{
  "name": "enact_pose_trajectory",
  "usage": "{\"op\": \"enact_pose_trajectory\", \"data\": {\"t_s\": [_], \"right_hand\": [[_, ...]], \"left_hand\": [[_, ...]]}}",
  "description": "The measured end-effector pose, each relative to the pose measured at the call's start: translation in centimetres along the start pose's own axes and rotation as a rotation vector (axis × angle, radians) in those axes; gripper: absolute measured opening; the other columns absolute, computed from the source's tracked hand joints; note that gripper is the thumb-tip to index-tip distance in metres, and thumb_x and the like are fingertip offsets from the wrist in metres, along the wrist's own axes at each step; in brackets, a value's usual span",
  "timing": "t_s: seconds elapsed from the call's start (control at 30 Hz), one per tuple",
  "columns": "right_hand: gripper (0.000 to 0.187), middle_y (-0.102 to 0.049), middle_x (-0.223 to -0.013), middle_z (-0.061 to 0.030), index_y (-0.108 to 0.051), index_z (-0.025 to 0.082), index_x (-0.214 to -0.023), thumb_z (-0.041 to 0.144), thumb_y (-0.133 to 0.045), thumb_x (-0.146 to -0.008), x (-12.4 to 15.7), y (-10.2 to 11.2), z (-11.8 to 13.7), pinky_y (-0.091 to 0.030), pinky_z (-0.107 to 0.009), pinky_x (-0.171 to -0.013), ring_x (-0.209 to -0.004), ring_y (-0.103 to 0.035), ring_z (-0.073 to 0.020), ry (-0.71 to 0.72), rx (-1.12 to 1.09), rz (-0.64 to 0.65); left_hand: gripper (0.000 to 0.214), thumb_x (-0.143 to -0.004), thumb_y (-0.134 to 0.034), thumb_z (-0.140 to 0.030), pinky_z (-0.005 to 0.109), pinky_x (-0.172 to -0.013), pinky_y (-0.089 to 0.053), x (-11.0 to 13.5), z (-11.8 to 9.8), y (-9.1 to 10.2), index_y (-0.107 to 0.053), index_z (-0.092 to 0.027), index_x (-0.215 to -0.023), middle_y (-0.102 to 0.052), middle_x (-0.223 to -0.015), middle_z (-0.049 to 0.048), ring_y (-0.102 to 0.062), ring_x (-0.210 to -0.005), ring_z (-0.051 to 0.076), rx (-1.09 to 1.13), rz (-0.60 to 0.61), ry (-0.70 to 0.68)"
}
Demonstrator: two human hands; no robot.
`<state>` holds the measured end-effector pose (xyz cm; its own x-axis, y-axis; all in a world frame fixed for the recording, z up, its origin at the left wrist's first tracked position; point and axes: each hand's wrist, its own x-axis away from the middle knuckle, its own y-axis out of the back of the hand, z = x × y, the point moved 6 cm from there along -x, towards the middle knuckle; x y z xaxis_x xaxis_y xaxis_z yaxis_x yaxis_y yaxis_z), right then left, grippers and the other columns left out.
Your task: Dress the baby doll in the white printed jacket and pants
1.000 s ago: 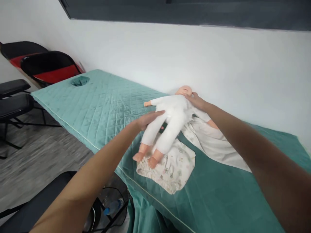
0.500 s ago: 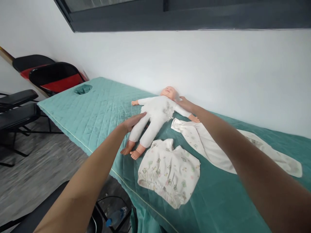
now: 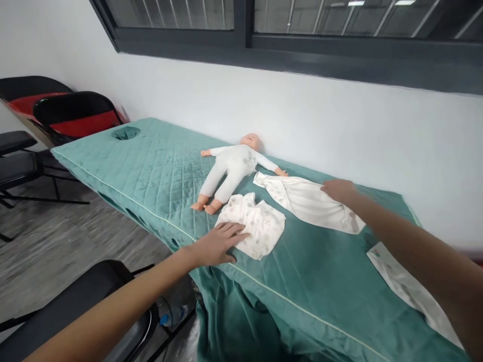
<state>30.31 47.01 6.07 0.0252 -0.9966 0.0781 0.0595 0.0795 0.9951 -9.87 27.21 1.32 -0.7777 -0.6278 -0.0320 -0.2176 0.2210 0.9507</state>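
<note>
A baby doll (image 3: 232, 166) with a white cloth body lies face up on the green quilted cover, arms spread, head close to the wall. In front of its feet are small printed baby shorts (image 3: 262, 226). My left hand (image 3: 219, 244) is over the near left edge of the shorts, fingers spread. A long white baby garment (image 3: 302, 198) with a printed part lies right of the doll. At its far edge is my right hand (image 3: 339, 192), fingers loosely extended, with no cloth visibly gripped. Whether it touches the garment I cannot tell.
The green-covered bed (image 3: 166, 166) has a face hole (image 3: 126, 132) at its far left end. Another white cloth piece (image 3: 407, 286) lies under my right forearm. Folding chairs (image 3: 77, 115) stand at left, a black chair (image 3: 101, 296) near me, and a bottle (image 3: 171, 318) below.
Both hands have left the doll. My left hand came down to the shorts; my right hand moved right to the white garment. The camera view has shifted, showing more of the window.
</note>
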Motion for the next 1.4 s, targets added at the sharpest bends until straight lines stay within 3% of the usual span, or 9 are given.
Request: {"op": "enact_pose_trajectory", "data": {"t_s": [0.17, 0.3, 0.5, 0.57, 0.67, 0.77, 0.93, 1.13, 1.4], "right_hand": [[0.040, -0.071, -0.108, -0.0161, -0.069, 0.026, -0.108, 0.049, -0.039, -0.095, 6.3, 4.1, 3.0, -0.049, -0.045, -0.081, -0.101, -0.066, -0.0339, 0.078, 0.117, 0.015], [0.043, -0.071, -0.110, -0.0130, -0.066, 0.027, -0.115, 0.047, -0.032, -0.097, 11.4, 7.5, 5.2, -0.049, -0.041, -0.079, -0.099, -0.065, -0.0322, 0.156, 0.078, -0.021], [0.033, -0.073, -0.107, -0.0054, -0.068, 0.023, -0.107, 0.033, -0.039, -0.094, 18.8, 13.0, 9.5, -0.047, -0.035, -0.087, -0.097, -0.065, -0.0247, 0.405, -0.244, -0.149], [0.030, -0.073, -0.106, -0.0049, -0.068, 0.021, -0.102, 0.032, -0.043, -0.091, 21.3, 15.1, 11.4, -0.047, -0.034, -0.086, -0.096, -0.065, -0.0235, 0.456, -0.324, -0.184], [0.027, -0.072, -0.098, -0.0043, -0.069, 0.019, -0.096, 0.033, -0.047, -0.088, 25.2, 18.1, 14.3, -0.046, -0.032, -0.081, -0.092, -0.064, -0.0217, 0.508, -0.376, -0.180], [0.025, -0.072, -0.091, -0.0014, -0.070, 0.020, -0.093, 0.033, -0.050, -0.086, 28.8, 20.5, 16.8, -0.045, -0.030, -0.078, -0.086, -0.063, -0.0189, 0.573, -0.384, -0.141], [0.020, -0.067, -0.077, 0.0024, -0.071, 0.023, -0.092, 0.027, -0.055, -0.082, 32.6, 24.2, 17.8, -0.041, -0.028, -0.073, -0.076, -0.060, -0.0160, 0.543, -0.323, -0.233], [0.021, -0.057, -0.064, 0.0025, -0.070, 0.023, -0.084, 0.042, -0.065, -0.080, 35.3, 25.7, 15.9, -0.038, -0.027, -0.062, -0.064, -0.055, -0.0137, 0.446, -0.247, -0.275], [0.035, -0.058, -0.062, 0.0031, -0.065, 0.025, -0.097, 0.055, -0.067, -0.081, 37.8, 21.1, 14.0, -0.035, -0.027, -0.049, -0.053, -0.051, -0.0134, 0.367, -0.572, 0.003]], "left_hand": [[0.037, -0.097, -0.043, -0.024, 0.045, -0.099, -0.043, -0.5, 0.5, -1.1, -0.058, -0.020, -0.130, -0.063, -0.124, 0.0154, -0.056, -0.118, 0.029, -0.234, -0.090, 0.084], [0.030, -0.092, -0.043, -0.017, 0.040, -0.090, -0.048, -3.1, -1.1, 0.8, -0.064, -0.019, -0.112, -0.069, -0.109, 0.0121, -0.063, -0.102, 0.026, -0.105, -0.115, 0.165], [0.022, -0.087, -0.054, -0.035, 0.032, -0.086, -0.049, -6.3, -10.2, 9.8, -0.064, -0.020, -0.098, -0.071, -0.100, 0.0036, -0.064, -0.094, 0.021, 0.599, -0.417, 0.101], [0.020, -0.084, -0.059, -0.037, 0.032, -0.086, -0.049, -6.5, -13.6, 12.7, -0.063, -0.019, -0.090, -0.069, -0.095, 0.0034, -0.063, -0.093, 0.020, 0.720, -0.457, 0.042], [0.015, -0.080, -0.063, -0.033, 0.036, -0.099, -0.044, -5.9, -18.0, 16.2, -0.062, -0.019, -0.085, -0.065, -0.112, 0.0062, -0.058, -0.111, 0.022, 0.771, -0.559, -0.109], [0.013, -0.081, -0.061, -0.032, 0.035, -0.102, -0.042, -5.1, -20.3, 17.8, -0.060, -0.020, -0.086, -0.056, -0.131, 0.0056, -0.052, -0.122, 0.022, 0.795, -0.664, -0.137], [0.021, -0.087, -0.055, -0.040, 0.026, -0.073, -0.047, -4.3, -22.8, 17.6, -0.055, -0.021, -0.097, -0.063, -0.094, 0.0005, -0.058, -0.085, 0.016, 0.958, -0.568, -0.140], [0.019, -0.093, -0.046, -0.035, 0.026, -0.072, -0.043, -2.7, -24.0, 18.7, -0.057, -0.022, -0.102, -0.064, -0.089, 0.0004, -0.057, -0.080, 0.016, 0.575, -0.507, -0.127], [0.029, -0.099, -0.034, -0.032, 0.030, -0.060, -0.035, -1.9, -25.2, 18.4, -0.060, -0.020, -0.107, -0.066, -0.093, 0.0093, -0.060, -0.074, 0.019, -0.403, -0.524, -0.105]]}}
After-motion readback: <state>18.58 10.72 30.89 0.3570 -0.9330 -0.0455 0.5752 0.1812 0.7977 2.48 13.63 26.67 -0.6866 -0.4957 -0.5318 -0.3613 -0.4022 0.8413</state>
